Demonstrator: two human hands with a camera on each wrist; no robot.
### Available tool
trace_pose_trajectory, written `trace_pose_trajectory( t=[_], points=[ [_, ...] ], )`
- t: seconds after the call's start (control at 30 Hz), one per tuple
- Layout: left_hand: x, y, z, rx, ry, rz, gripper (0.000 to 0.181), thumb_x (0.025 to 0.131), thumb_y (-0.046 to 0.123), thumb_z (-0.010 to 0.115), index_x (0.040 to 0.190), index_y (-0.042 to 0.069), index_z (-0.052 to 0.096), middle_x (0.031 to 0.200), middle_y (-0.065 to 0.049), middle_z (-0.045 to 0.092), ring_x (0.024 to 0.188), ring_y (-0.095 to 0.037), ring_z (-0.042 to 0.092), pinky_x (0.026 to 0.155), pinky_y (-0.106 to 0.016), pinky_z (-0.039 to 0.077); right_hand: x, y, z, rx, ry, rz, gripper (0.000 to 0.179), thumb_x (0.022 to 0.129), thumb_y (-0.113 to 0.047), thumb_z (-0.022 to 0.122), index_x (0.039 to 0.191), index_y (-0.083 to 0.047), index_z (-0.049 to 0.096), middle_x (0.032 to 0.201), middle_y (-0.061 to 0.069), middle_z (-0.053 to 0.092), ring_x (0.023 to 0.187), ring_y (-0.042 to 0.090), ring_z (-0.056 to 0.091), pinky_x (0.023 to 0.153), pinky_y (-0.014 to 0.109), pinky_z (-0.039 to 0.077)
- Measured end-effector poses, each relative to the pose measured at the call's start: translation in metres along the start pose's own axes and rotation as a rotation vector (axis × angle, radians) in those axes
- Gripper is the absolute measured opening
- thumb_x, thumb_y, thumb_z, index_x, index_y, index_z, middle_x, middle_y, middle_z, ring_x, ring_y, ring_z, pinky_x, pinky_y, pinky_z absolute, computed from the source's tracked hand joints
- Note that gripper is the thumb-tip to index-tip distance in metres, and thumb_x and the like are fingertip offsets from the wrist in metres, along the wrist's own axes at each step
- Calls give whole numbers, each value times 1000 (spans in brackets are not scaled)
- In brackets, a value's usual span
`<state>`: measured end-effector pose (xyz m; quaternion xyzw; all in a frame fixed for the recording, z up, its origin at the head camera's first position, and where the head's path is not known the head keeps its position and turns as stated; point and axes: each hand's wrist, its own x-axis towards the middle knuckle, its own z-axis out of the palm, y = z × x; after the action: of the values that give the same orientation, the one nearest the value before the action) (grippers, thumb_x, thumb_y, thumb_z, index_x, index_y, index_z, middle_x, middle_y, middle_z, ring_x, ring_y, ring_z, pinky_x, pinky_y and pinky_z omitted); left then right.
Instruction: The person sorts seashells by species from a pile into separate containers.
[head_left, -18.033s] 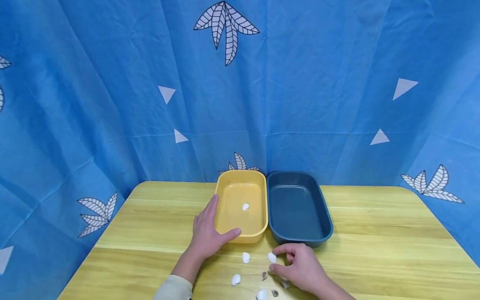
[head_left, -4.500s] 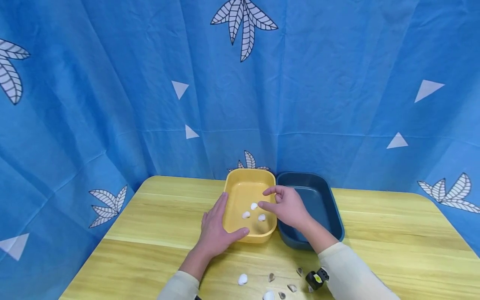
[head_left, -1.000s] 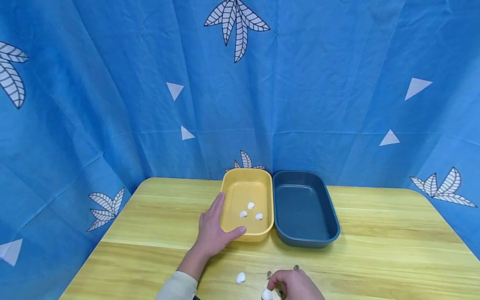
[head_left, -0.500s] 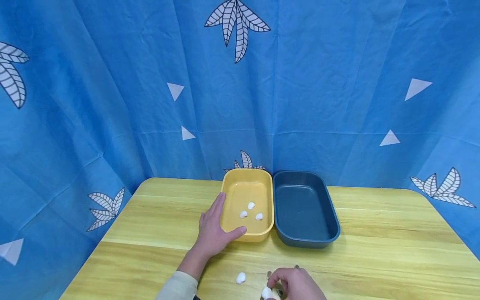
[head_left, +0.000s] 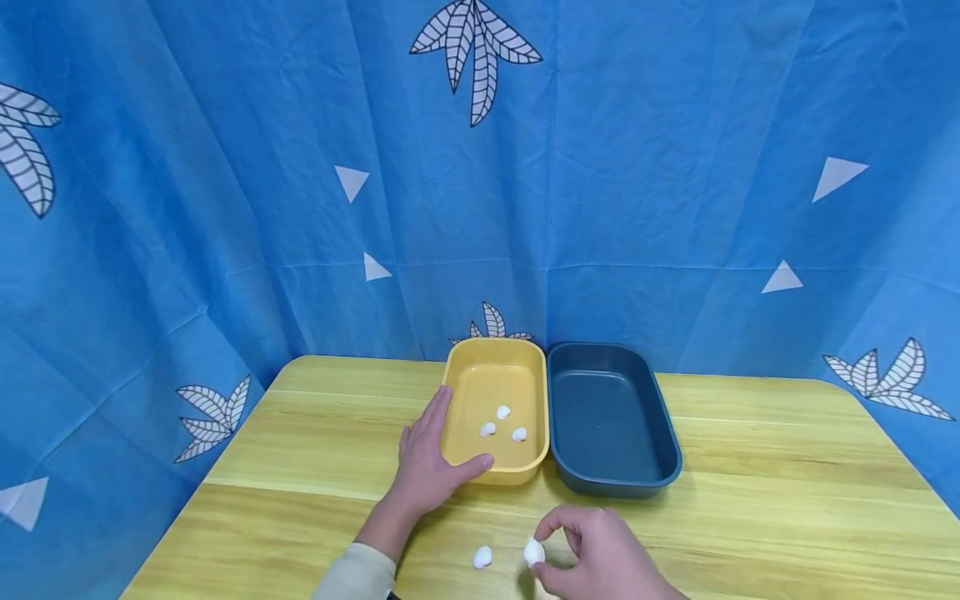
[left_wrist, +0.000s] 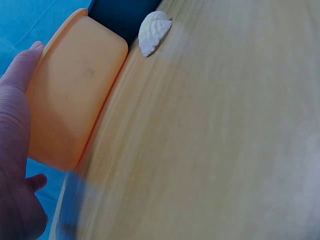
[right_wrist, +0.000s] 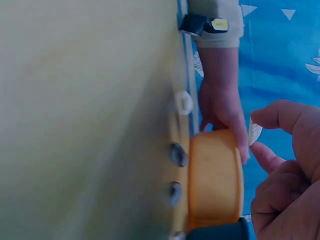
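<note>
My right hand pinches a white seashell between thumb and forefinger, above the front of the table; the right wrist view shows the same shell edge-on between the fingertips. My left hand lies along the left side of a yellow tray, fingers straight and thumb over its front rim. Inside that tray sit three white shells. Another white shell lies on the wood, left of my right hand. Small dark shells show on the table in the right wrist view; in the head view my right hand hides them.
A dark blue tray stands against the right side of the yellow one, its floor bare. Behind the wooden table hangs a blue curtain with white leaf prints.
My right hand has picked the white shell up off the table and carried it a little forward, toward the trays. My left hand has stayed on the yellow tray.
</note>
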<state>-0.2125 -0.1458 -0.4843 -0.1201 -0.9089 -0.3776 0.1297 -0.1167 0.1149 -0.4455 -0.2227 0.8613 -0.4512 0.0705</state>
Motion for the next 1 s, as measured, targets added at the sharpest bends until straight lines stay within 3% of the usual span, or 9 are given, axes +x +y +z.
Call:
trace_pose_trajectory(
  t=[0.17,0.53,0.8,1.0],
  points=[
    [0,1,-1,1,-3,-11,114,75,60,79,162,19,16,165,5,17,148,-26,21,113,-65,6,6,-8,-11,-31,83,-43,21,77,-23,86,90,-26,70,51,-14,31,45,2,31,43,23,33],
    [0,1,0,-13,1,2,115,75,63,77,161,16,18,165,4,17,147,-27,21,112,-66,6,34,-20,-31,-115,250,-98,22,75,-17,87,88,-26,71,49,-15,28,43,2,27,45,22,28],
    [0,-1,0,-5,-4,-5,114,75,62,78,162,17,17,165,5,17,147,-26,22,112,-65,7,60,-26,-42,-89,294,-49,19,77,-17,87,89,-21,72,49,-9,30,41,9,29,42,25,27],
    [0,-1,1,1,-10,-12,113,76,58,80,162,19,17,164,8,16,147,-25,22,113,-64,8,81,-25,-44,-110,341,-76,19,77,-20,86,91,-17,74,49,-6,32,41,13,31,41,28,27]
  ],
)
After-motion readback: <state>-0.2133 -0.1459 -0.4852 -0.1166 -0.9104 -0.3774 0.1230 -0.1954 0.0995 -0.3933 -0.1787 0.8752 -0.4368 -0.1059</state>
